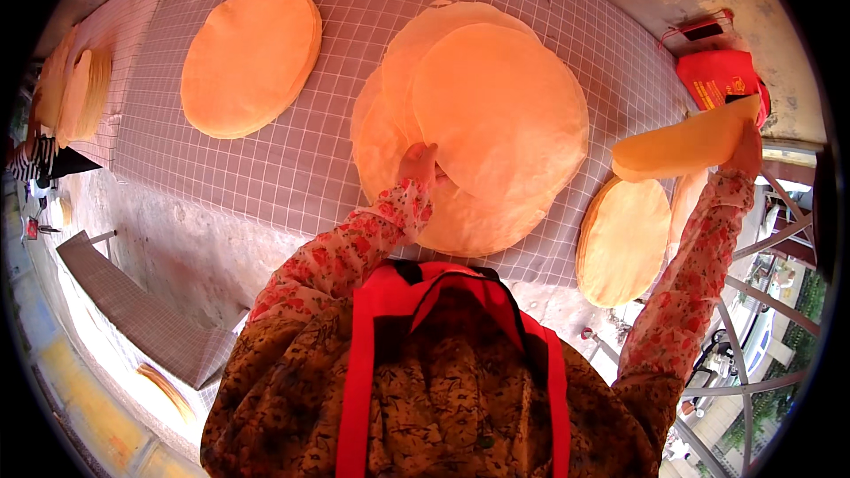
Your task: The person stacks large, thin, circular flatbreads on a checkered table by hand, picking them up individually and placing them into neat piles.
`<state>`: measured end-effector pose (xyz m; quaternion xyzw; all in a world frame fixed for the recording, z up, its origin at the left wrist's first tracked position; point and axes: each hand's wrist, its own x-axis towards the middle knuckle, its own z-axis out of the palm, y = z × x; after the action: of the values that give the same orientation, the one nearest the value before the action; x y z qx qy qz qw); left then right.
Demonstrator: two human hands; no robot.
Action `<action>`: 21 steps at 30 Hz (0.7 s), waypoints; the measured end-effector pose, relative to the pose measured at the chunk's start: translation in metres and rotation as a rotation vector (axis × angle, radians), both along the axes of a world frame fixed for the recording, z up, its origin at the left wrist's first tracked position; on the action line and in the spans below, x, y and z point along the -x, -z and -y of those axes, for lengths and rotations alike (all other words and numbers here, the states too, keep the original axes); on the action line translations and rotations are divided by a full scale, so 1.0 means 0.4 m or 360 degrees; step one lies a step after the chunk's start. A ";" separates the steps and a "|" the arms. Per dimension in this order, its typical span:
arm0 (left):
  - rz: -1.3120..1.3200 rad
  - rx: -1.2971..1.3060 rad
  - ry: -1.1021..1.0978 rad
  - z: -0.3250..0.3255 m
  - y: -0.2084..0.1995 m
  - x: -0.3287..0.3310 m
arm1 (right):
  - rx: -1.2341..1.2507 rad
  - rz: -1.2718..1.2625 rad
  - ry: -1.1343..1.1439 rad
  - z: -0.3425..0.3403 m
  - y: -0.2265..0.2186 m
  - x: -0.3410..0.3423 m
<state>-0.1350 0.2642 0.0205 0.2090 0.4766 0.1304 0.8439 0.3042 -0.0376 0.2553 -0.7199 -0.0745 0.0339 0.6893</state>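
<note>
Several thin, round, pale-orange sheets (pixel 505 111) lie overlapped in a loose pile before me on the tiled table. At the near left edge of the top sheet, my left hand (pixel 421 164) is closed, thumb and fingers pinching its rim. Out to the far right, my right hand (pixel 746 149) grips one end of a folded yellowish round sheet (pixel 682 143), held up off the table. I cannot tell whether it is one layer or several. Below it, a neat stack of round sheets (pixel 624 243) rests at the table's right end.
Another round stack (pixel 252 57) lies at the left on the tiled table (pixel 345 44). A red bag (pixel 722 78) sits by the wall at the far right. Beyond the left end, a person in striped sleeves (pixel 35 155) is near more stacks (pixel 86 93). Metal railing (pixel 761 288) stands at right.
</note>
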 end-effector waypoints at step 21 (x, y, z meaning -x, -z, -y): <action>-0.0058 -0.0129 0.0355 -0.005 -0.038 -0.001 | 0.1338 0.1379 -0.1245 -0.460 0.489 0.864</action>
<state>-0.1345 0.2661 0.0356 0.2971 0.4601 0.0512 0.8351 -0.0413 0.1464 0.0596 -0.7936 -0.5745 0.0155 0.1998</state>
